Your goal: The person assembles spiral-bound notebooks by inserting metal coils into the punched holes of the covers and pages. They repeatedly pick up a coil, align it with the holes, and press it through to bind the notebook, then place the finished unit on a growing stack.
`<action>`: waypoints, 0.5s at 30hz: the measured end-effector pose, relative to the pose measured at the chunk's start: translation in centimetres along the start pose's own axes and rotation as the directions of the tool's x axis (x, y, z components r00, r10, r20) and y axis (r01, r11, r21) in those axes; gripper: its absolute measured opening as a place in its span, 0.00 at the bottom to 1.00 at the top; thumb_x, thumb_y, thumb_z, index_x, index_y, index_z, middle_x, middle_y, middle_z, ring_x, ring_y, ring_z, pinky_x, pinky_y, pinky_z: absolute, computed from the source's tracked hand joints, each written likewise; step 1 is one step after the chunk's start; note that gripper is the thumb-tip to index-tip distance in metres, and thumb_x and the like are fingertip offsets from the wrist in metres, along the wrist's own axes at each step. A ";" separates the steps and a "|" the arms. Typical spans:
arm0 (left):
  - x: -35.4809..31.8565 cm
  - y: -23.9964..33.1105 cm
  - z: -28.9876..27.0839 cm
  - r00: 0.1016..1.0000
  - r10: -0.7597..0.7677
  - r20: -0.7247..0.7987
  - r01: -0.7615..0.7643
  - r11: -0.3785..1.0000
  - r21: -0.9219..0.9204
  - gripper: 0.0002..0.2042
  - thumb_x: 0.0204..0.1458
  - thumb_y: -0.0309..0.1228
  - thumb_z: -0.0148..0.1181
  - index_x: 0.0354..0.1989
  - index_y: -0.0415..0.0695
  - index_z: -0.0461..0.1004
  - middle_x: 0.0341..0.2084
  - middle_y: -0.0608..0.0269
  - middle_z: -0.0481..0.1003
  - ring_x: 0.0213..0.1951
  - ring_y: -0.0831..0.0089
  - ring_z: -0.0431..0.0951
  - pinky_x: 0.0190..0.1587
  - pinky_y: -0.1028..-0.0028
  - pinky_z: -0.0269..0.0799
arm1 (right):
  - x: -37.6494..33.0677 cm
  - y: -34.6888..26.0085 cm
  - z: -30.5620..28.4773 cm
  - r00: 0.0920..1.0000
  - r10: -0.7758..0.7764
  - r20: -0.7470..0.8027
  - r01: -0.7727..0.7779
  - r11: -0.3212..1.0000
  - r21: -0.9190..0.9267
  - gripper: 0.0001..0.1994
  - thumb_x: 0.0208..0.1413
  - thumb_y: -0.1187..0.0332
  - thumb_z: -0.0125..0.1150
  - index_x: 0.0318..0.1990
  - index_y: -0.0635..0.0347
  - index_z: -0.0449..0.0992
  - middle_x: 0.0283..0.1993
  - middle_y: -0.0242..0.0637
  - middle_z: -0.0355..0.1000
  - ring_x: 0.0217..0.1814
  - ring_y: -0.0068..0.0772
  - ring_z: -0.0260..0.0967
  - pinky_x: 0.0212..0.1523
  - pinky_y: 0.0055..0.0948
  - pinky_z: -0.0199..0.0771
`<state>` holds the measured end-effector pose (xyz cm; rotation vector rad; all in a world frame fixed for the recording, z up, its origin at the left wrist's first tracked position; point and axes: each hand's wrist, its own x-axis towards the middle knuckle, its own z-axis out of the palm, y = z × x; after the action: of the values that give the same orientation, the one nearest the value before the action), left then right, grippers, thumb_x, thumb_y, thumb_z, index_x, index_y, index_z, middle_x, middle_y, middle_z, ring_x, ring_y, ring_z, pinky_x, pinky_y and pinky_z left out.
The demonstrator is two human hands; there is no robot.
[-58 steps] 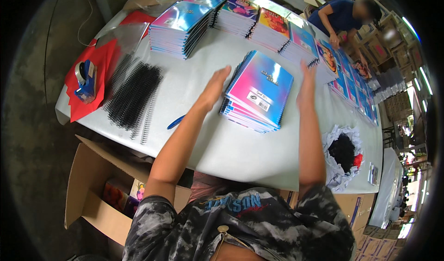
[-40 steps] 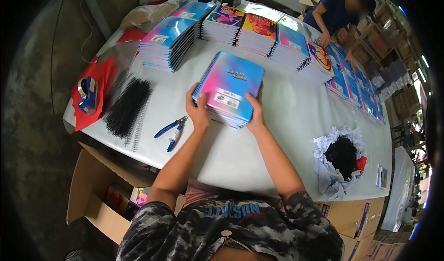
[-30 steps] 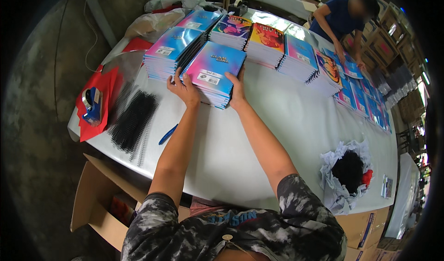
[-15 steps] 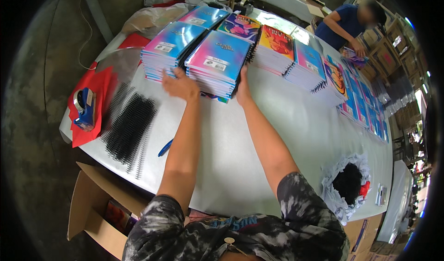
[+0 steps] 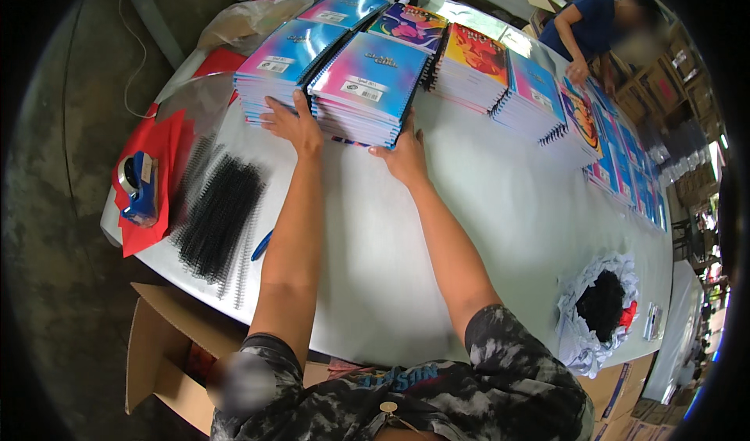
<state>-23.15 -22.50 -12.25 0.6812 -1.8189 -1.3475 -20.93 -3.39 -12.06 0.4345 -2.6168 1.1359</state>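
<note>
The notebook pile (image 5: 373,70) has slid to 12 o'clock, beside another blue pile (image 5: 291,54), making the row longer. Left hand (image 5: 297,127): fingers spread. Right hand (image 5: 406,153): loose, by its corner.

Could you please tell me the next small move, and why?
Perhaps the right hand should nudge the spiral-notebook stack beside it square: the hand sits at the near right corner, and a patterned edge seems to jut out at the base.
</note>
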 end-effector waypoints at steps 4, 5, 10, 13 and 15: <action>0.0 0.2 -0.8 0.977 0.024 0.212 -0.053 0.989 0.135 0.49 0.46 0.66 0.40 0.64 0.35 0.35 0.60 0.25 0.34 0.63 0.37 0.29 0.62 0.52 0.26 | 0.5 0.4 -0.1 0.997 0.078 -0.023 -0.079 0.997 -0.014 0.50 0.37 0.59 0.69 0.63 0.68 0.41 0.63 0.52 0.51 0.66 0.44 0.47 0.65 0.50 0.34; -0.2 -0.2 -1.2 0.959 0.054 0.279 -0.099 0.984 0.151 0.49 0.46 0.65 0.40 0.64 0.35 0.35 0.59 0.25 0.35 0.63 0.38 0.30 0.63 0.53 0.27 | 0.5 0.1 0.1 0.992 0.128 -0.020 -0.129 0.991 -0.045 0.50 0.37 0.58 0.69 0.63 0.68 0.41 0.62 0.52 0.52 0.66 0.44 0.48 0.66 0.50 0.33; -6.5 1.1 -1.5 0.945 0.047 0.323 -0.143 0.949 0.282 0.45 0.50 0.61 0.36 0.63 0.33 0.34 0.60 0.28 0.39 0.65 0.45 0.35 0.63 0.55 0.25 | -1.4 1.7 0.1 0.975 0.199 -0.103 -0.220 0.936 -0.275 0.45 0.44 0.50 0.62 0.64 0.60 0.43 0.62 0.44 0.56 0.67 0.37 0.47 0.67 0.48 0.29; -7.7 0.7 -2.1 0.968 0.036 0.250 -0.131 0.918 0.373 0.43 0.50 0.55 0.40 0.63 0.33 0.34 0.61 0.31 0.39 0.65 0.47 0.35 0.63 0.53 0.21 | -2.3 1.6 -0.3 0.975 0.217 -0.042 -0.219 0.921 -0.323 0.43 0.46 0.46 0.58 0.65 0.55 0.45 0.63 0.39 0.55 0.68 0.35 0.45 0.67 0.46 0.29; -7.6 1.4 -2.1 0.979 -0.069 0.193 -0.046 0.843 0.536 0.45 0.46 0.52 0.45 0.63 0.32 0.33 0.62 0.33 0.39 0.65 0.48 0.35 0.63 0.53 0.20 | -2.5 1.4 -1.0 0.966 0.259 0.001 -0.241 0.901 -0.361 0.43 0.46 0.42 0.55 0.65 0.53 0.46 0.64 0.37 0.54 0.69 0.38 0.41 0.67 0.48 0.27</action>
<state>-17.12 -17.30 -12.51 0.8637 -2.4034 -0.9265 -19.06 -1.37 -13.17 0.0490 -2.9015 0.6867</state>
